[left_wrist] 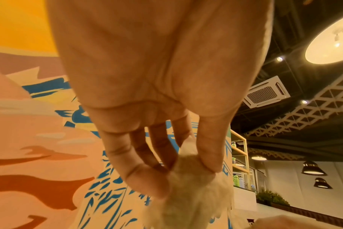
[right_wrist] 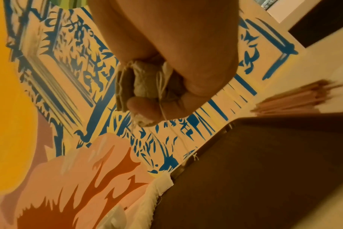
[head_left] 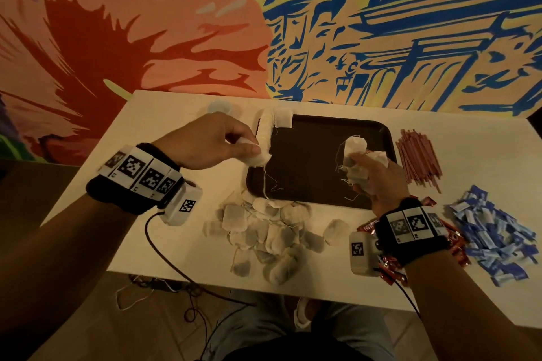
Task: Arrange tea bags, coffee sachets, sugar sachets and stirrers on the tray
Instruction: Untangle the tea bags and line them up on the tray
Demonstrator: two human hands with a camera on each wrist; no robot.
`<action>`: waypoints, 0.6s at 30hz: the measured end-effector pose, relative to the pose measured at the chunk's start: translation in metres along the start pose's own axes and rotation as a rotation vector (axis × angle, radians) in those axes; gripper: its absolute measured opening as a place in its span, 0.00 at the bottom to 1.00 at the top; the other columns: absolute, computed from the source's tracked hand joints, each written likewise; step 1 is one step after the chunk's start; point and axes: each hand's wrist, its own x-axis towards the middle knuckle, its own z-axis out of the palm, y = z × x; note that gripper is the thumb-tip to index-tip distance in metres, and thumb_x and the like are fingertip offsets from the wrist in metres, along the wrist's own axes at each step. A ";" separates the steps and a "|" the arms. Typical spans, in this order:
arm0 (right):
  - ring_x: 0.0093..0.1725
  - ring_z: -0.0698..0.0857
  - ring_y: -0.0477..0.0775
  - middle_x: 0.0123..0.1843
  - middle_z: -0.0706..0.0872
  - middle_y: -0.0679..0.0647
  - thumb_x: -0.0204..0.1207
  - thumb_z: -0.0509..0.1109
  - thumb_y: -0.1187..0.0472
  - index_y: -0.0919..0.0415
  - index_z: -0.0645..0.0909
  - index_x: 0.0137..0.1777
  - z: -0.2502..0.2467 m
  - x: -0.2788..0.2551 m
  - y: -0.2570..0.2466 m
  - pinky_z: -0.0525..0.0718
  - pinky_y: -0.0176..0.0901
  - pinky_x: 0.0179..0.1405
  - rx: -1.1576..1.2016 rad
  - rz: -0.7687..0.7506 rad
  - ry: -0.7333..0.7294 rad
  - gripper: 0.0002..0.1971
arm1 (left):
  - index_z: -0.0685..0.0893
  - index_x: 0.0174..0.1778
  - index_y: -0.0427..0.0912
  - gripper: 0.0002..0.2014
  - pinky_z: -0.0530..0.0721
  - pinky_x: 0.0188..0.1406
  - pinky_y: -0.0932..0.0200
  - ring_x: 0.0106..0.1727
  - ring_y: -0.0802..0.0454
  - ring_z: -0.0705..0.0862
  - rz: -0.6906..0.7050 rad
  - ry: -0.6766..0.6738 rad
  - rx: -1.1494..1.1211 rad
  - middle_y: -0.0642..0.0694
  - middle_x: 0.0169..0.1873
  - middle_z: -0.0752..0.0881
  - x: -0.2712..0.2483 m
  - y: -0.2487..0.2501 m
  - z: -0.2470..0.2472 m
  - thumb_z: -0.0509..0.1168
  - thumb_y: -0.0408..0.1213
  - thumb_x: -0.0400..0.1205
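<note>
Trailing strings could snag and pull the laid row of tea bags crooked.

The left hand [head_left: 215,141] pinches one tea bag [head_left: 259,159] between thumb and fingertips at the left edge of the tray [head_left: 316,184], beside the row [head_left: 265,132]. The right hand [head_left: 378,182] is closed round a bunch of tea bags [head_left: 356,161] over the tray's right side; its loose grip might drop some. The remaining pile [head_left: 267,231] lies on the table [head_left: 176,237], with stirrers [head_left: 419,160] right of the tray.
</note>
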 end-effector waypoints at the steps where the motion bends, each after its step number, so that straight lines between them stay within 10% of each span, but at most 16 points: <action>1: 0.40 0.88 0.50 0.48 0.91 0.57 0.72 0.81 0.57 0.57 0.87 0.53 0.000 0.000 -0.002 0.84 0.41 0.29 -0.053 -0.023 -0.003 0.12 | 0.92 0.50 0.56 0.07 0.82 0.49 0.53 0.47 0.55 0.86 -0.003 0.002 0.011 0.54 0.46 0.91 0.003 0.001 -0.003 0.71 0.51 0.83; 8: 0.39 0.91 0.50 0.44 0.92 0.50 0.76 0.72 0.39 0.53 0.89 0.52 0.014 -0.031 -0.023 0.90 0.47 0.33 -0.382 -0.263 -0.396 0.18 | 0.93 0.53 0.44 0.08 0.82 0.39 0.70 0.40 0.55 0.88 0.002 0.010 -0.186 0.48 0.44 0.93 0.013 0.014 0.000 0.72 0.42 0.83; 11: 0.37 0.90 0.53 0.48 0.93 0.51 0.76 0.70 0.39 0.48 0.90 0.56 0.025 -0.045 -0.030 0.88 0.50 0.27 -0.479 -0.326 -0.625 0.18 | 0.93 0.53 0.45 0.08 0.88 0.46 0.58 0.45 0.47 0.91 0.016 -0.013 -0.195 0.47 0.45 0.93 0.014 0.018 0.008 0.72 0.43 0.83; 14: 0.51 0.92 0.54 0.55 0.93 0.45 0.79 0.70 0.41 0.40 0.89 0.59 0.034 -0.052 -0.033 0.91 0.66 0.50 -0.553 -0.399 -0.761 0.13 | 0.92 0.53 0.50 0.09 0.88 0.55 0.43 0.49 0.42 0.90 0.061 -0.046 -0.132 0.48 0.46 0.93 0.014 0.023 0.013 0.72 0.48 0.83; 18: 0.51 0.92 0.45 0.52 0.93 0.43 0.83 0.72 0.46 0.45 0.89 0.58 0.048 -0.057 -0.032 0.91 0.49 0.51 -0.596 -0.367 -0.883 0.09 | 0.92 0.52 0.51 0.07 0.82 0.40 0.65 0.38 0.61 0.85 0.118 -0.053 -0.046 0.62 0.38 0.90 0.014 0.032 0.014 0.71 0.47 0.84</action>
